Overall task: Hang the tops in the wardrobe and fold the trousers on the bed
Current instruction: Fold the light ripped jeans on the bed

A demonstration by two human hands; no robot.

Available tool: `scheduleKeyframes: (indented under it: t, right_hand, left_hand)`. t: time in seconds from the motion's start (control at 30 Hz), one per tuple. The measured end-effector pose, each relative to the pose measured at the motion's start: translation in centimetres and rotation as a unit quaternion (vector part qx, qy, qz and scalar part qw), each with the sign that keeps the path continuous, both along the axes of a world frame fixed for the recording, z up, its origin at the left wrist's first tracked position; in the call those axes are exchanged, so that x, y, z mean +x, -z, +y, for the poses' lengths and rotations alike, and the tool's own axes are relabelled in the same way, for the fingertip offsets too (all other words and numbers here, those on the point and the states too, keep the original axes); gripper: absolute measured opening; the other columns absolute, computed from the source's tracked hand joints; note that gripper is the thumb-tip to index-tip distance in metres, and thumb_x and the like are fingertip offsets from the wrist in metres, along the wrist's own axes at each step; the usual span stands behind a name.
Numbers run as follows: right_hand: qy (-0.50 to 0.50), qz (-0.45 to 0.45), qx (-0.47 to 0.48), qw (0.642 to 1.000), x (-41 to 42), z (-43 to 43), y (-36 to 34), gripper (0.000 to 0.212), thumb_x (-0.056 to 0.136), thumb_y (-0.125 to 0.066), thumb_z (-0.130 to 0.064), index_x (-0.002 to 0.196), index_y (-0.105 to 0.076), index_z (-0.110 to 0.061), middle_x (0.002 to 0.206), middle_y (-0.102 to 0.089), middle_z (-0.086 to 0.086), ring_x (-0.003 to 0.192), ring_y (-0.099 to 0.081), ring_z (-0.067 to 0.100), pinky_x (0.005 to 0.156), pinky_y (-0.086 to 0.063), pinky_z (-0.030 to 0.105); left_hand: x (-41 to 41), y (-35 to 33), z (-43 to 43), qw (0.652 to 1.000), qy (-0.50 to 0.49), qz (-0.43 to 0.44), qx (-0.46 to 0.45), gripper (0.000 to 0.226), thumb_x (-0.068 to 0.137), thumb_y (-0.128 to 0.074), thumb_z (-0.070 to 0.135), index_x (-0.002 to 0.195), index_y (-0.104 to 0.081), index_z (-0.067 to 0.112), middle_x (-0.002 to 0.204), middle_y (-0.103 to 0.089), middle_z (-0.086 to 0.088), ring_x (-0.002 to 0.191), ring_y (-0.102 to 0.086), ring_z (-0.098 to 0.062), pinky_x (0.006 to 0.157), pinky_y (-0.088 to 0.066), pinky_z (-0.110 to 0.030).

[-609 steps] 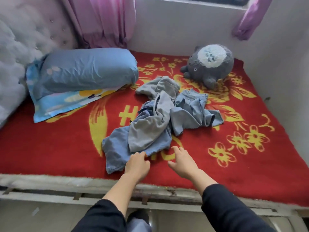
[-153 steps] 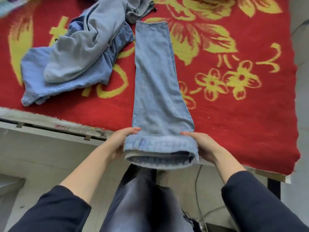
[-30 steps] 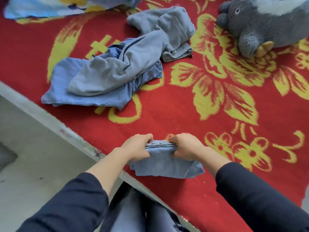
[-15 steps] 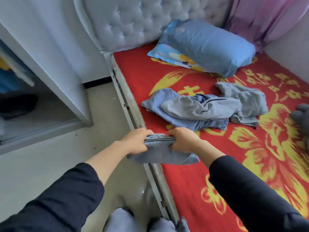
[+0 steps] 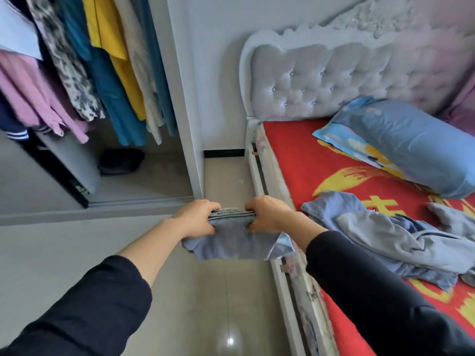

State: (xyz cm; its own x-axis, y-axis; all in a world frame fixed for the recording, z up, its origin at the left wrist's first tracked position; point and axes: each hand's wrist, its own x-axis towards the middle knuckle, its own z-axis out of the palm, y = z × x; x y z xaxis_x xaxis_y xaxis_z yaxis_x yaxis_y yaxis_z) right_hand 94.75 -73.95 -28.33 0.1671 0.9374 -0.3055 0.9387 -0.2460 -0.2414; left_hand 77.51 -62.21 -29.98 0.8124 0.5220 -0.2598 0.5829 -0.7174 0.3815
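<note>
Trousers (image 5: 231, 244), folded into a compact denim bundle, are held in the air above the floor (image 5: 64, 253), between the open wardrobe (image 5: 181, 111) and the edge of the bed (image 5: 295, 160). Left hand (image 5: 195, 218) and right hand (image 5: 267, 214) grip the bundle's top edge, fingers curled round it at either end. Grey and blue tops (image 5: 385, 240) lie heaped on the bed near a blue pillow (image 5: 416, 147).

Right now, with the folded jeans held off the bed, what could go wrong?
1. The left hand and right hand grip only the top edge of the jeans; the lower folds hang free and may fall open.
2. The jeans hang over the floor, beside the bed, so a slip would likely drop them there.
</note>
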Motion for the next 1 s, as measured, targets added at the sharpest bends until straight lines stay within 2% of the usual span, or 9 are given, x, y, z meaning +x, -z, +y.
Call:
scheduleKeyframes:
  t: [0.07,0.17,0.3,0.47,0.53,0.57,0.67,0.83,1.0]
  right_hand:
    - [-0.011,0.005,0.003,1.0,-2.5,3.9,-0.2,0.013,0.074,-0.066,-0.029,0.076,-0.054,-0.024,0.077,-0.059,-0.002,0.074,-0.059,0.024,0.06,-0.046,0.031]
    - [-0.035,0.004,0.006,0.999,-5.8,9.1,-0.3,0.013,0.077,-0.065,-0.028,0.078,-0.052,-0.025,0.08,-0.059,-0.002,0.073,-0.056,0.022,0.057,-0.04,0.028]
    - [-0.074,-0.005,0.0,0.997,-9.3,16.4,0.1,0.014,0.079,-0.066,-0.031,0.085,-0.057,-0.022,0.086,-0.058,-0.001,0.079,-0.056,0.023,0.069,-0.05,0.035]
    - [-0.116,-0.019,-0.008,0.993,-12.1,25.6,1.6,0.02,0.076,-0.064,-0.033,0.09,-0.06,-0.019,0.088,-0.061,0.0,0.082,-0.058,0.027,0.064,-0.044,0.032]
    - [-0.129,-0.019,-0.017,0.991,-12.8,29.4,2.6,0.021,0.076,-0.064,-0.034,0.09,-0.061,-0.018,0.092,-0.063,0.002,0.084,-0.059,0.027,0.063,-0.043,0.032]
    - [-0.135,-0.019,-0.02,0.99,-13.1,31.4,3.2,0.021,0.077,-0.064,-0.034,0.09,-0.061,-0.018,0.093,-0.063,0.002,0.085,-0.059,0.027,0.063,-0.042,0.031]
    - [-0.145,-0.007,-0.03,0.989,-13.9,37.5,4.6,0.016,0.077,-0.062,-0.032,0.085,-0.059,-0.018,0.088,-0.06,0.0,0.082,-0.057,0.026,0.063,-0.04,0.03]
    - [-0.158,0.008,-0.057,0.986,-15.6,47.2,5.5,0.007,0.08,-0.058,-0.032,0.08,-0.054,-0.026,0.083,-0.055,-0.005,0.079,-0.052,0.022,0.065,-0.039,0.03]
    - [-0.169,0.01,-0.082,0.982,-18.0,55.4,6.1,0.009,0.084,-0.053,-0.029,0.092,-0.055,-0.024,0.087,-0.056,-0.004,0.086,-0.057,0.024,0.068,-0.04,0.031]
  left_hand:
    - [-2.7,-0.3,3.3,1.0,-0.021,0.002,0.01,0.029,0.07,-0.065,0.02,0.097,-0.063,0.029,0.085,-0.058,0.008,0.083,-0.058,-0.02,0.071,-0.053,-0.036]
    - [-6.4,-0.5,7.7,0.999,-0.046,0.005,0.023,0.028,0.07,-0.063,0.02,0.097,-0.062,0.028,0.091,-0.058,0.004,0.081,-0.055,-0.019,0.068,-0.05,-0.034]
    - [-10.9,-0.4,13.4,0.996,-0.08,0.006,0.029,0.021,0.072,-0.062,0.019,0.09,-0.056,0.025,0.09,-0.052,0.002,0.082,-0.054,-0.022,0.066,-0.046,-0.033]
    - [-14.7,1.3,21.0,0.992,-0.121,0.014,0.014,0.017,0.075,-0.06,0.019,0.084,-0.046,0.023,0.095,-0.053,0.0,0.089,-0.054,-0.023,0.067,-0.042,-0.032]
    - [-15.8,2.7,24.3,0.991,-0.134,0.015,0.006,0.019,0.078,-0.061,0.023,0.094,-0.053,0.018,0.106,-0.057,-0.001,0.096,-0.056,-0.024,0.073,-0.046,-0.033]
    - [-16.2,3.4,26.0,0.99,-0.139,0.015,0.0,0.028,0.079,-0.062,0.025,0.105,-0.056,0.017,0.113,-0.057,-0.001,0.102,-0.056,-0.023,0.079,-0.047,-0.034]
    - [-17.5,5.1,31.3,0.987,-0.16,0.014,-0.015,0.044,0.083,-0.061,0.029,0.125,-0.054,0.017,0.128,-0.053,0.0,0.113,-0.054,-0.022,0.089,-0.047,-0.035]
    - [-19.5,5.6,39.5,0.979,-0.205,0.009,-0.018,0.035,0.085,-0.056,0.025,0.12,-0.054,0.022,0.122,-0.054,0.003,0.111,-0.053,-0.019,0.081,-0.042,-0.028]
    - [-21.6,6.3,46.8,0.973,-0.224,0.041,0.047,0.043,0.084,-0.05,0.022,0.126,-0.051,0.023,0.122,-0.056,0.001,0.118,-0.044,-0.022,0.092,-0.044,-0.036]
